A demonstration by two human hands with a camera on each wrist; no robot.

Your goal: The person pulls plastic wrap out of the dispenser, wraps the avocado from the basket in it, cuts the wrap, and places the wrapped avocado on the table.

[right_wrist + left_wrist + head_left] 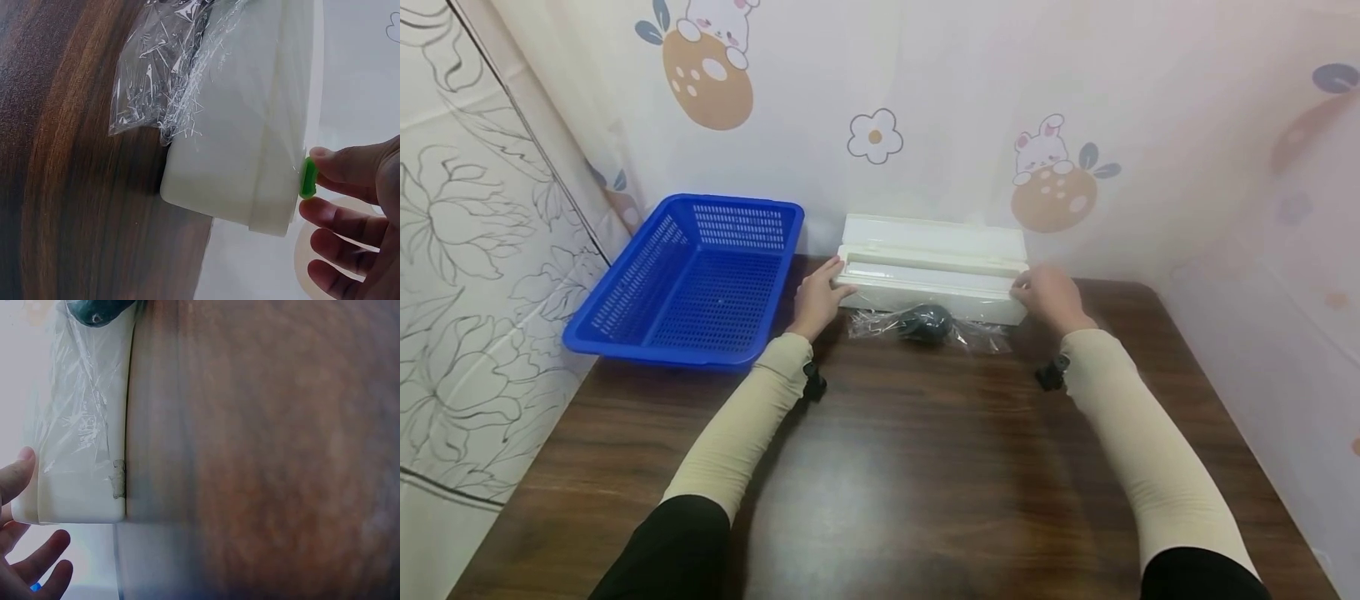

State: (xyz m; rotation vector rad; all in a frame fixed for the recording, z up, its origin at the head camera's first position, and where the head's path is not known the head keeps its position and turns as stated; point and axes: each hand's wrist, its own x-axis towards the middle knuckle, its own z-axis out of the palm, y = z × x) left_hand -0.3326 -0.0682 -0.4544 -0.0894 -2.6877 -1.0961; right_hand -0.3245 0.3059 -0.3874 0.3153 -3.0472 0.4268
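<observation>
A white cling film dispenser (925,296) stands at the back of the table with its lid (932,237) raised. My left hand (817,302) holds its left end, thumb (17,475) on the front upper edge and the other fingers beside the end. At the right end my right hand (1054,298) pinches a small green slide cutter (308,178) between thumb and fingers, on the dispenser's edge. Clear cling film (150,81) hangs down the front. Wrapped in it is a dark green rounded item (927,322), perhaps an avocado, touching the dispenser's front.
A blue plastic basket (700,360) with slotted walls stands to the left of my left hand. Dark brown wood makes up the tabletop (895,467). A patterned curtain (955,108) hangs right behind the dispenser.
</observation>
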